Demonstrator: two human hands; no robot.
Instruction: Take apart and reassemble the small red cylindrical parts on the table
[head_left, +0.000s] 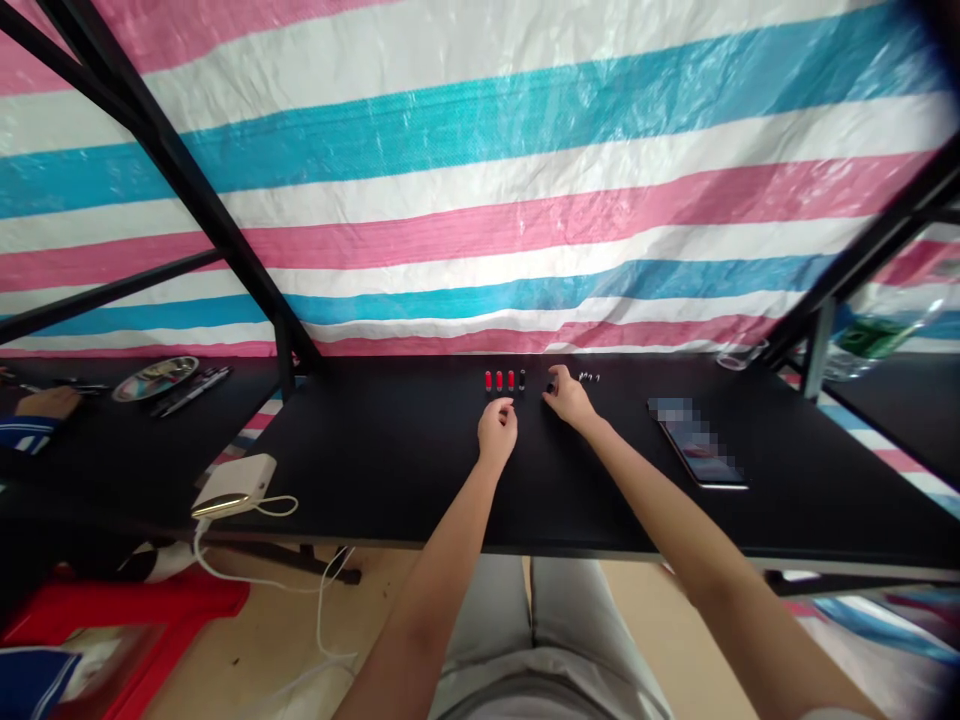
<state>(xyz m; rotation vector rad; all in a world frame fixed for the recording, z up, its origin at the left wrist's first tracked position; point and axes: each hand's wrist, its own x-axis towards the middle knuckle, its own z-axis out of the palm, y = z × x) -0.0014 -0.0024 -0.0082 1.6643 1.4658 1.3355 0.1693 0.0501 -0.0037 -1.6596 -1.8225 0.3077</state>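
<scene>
Three small red pieces [499,380] stand in a row on the black table [390,470], with a small black piece [522,380] just right of them. My left hand [497,428] rests on the table right below the red row, fingers curled, with nothing visible in them. My right hand [570,398] lies to the right, its fingertips pinched on a small black piece [551,385]. A few tiny silver parts [589,377] lie just beyond the right hand.
A phone [697,442] lies face up to the right. A white power bank [234,485] with a cable sits at the table's left edge. On the left table are a metal dish [155,378], pens, and another person's hand [46,403]. A striped tarp hangs behind.
</scene>
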